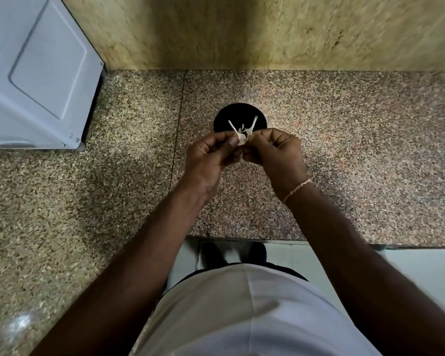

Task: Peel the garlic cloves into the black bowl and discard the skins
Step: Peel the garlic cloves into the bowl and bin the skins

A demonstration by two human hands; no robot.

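Observation:
A black bowl (238, 116) stands on the speckled granite counter (129, 140) near the wall; its inside is dark and partly hidden by my fingers. Just in front of it and above the counter, my left hand (211, 158) and my right hand (275, 152) meet fingertip to fingertip. Between them they pinch a pale garlic clove (241, 140). Thin strips of dry skin (249, 128) stick up from the clove over the bowl.
A white appliance (36, 73) stands on the counter at the far left. A yellowish stone wall (242, 32) rises behind the bowl. The counter's front edge (242, 238) runs just ahead of my body, with pale floor tiles below.

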